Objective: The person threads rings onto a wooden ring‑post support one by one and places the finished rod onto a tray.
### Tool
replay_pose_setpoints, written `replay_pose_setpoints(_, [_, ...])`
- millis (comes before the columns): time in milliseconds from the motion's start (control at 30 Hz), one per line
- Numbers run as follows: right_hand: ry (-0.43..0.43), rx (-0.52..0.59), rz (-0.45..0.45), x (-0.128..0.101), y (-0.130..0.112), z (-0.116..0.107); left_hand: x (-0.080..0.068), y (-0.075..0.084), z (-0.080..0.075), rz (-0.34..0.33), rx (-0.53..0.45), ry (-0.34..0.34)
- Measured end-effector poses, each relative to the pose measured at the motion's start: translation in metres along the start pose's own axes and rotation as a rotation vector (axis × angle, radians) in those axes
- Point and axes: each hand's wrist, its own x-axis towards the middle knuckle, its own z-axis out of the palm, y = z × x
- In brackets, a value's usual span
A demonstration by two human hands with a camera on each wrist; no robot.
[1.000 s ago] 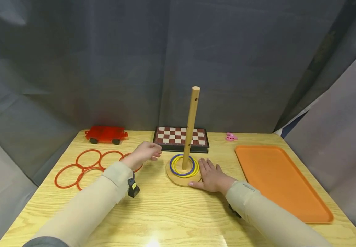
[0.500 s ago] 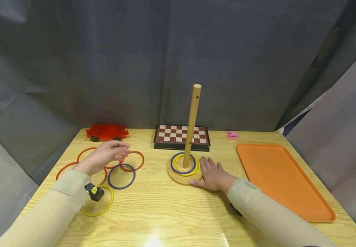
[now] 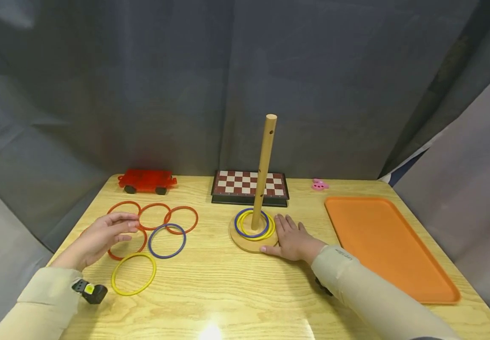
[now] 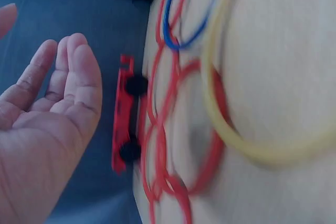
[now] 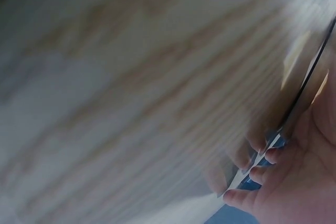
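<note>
1. The left hand [image 3: 100, 236] hangs over the loose rings on the left side of the wooden table [image 3: 236, 293], fingers relaxed and a bit spread, gripping nothing. The left wrist view shows the same open palm [image 4: 47, 124], empty.
2. Right under and around that hand is a cluster of red rings [image 3: 153, 216] lying flat and overlapping each other. One red ring [image 3: 127, 245] sits partly beneath the fingers.
3. A blue ring [image 3: 167, 241] lies just right of the hand, touching the red ones. A yellow ring [image 3: 133, 274] lies nearer the person, just beside the blue one.
4. The right hand [image 3: 293, 241] rests flat on the table with fingers straight and together, pressed against the round wooden base [image 3: 251, 242] of the peg stand.
5. The upright wooden peg [image 3: 264, 170] already has a blue ring and a yellow ring [image 3: 254, 225] around it, lying on the base.
6. Other stuff: a red toy cart [image 3: 146, 181] and a chessboard [image 3: 250, 185] at the back edge, a small pink toy [image 3: 319, 184], and an orange tray [image 3: 385, 245] on the right.
</note>
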Motion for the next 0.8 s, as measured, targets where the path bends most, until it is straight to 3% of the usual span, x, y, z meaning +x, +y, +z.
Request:
replay_pose_setpoints(200, [-0.012,0.008,-0.001,-0.001,0.000,0.000,-0.028,-0.029,-0.021,-0.058,-0.075,0.030])
replay_pose_setpoints(433, [0.000,0.019,-0.008,0.000,0.001,0.000,-0.047,-0.055,-0.024,-0.163,-0.117,0.024])
replay_pose_setpoints(533, [0.001,0.022,-0.006,0.001,0.001,0.001,-0.050,-0.061,-0.019,-0.181,-0.053,0.043])
replay_pose_setpoints(800, [0.010,0.025,-0.002,0.000,0.002,0.001,-0.048,-0.054,0.000,-0.212,0.277,0.177])
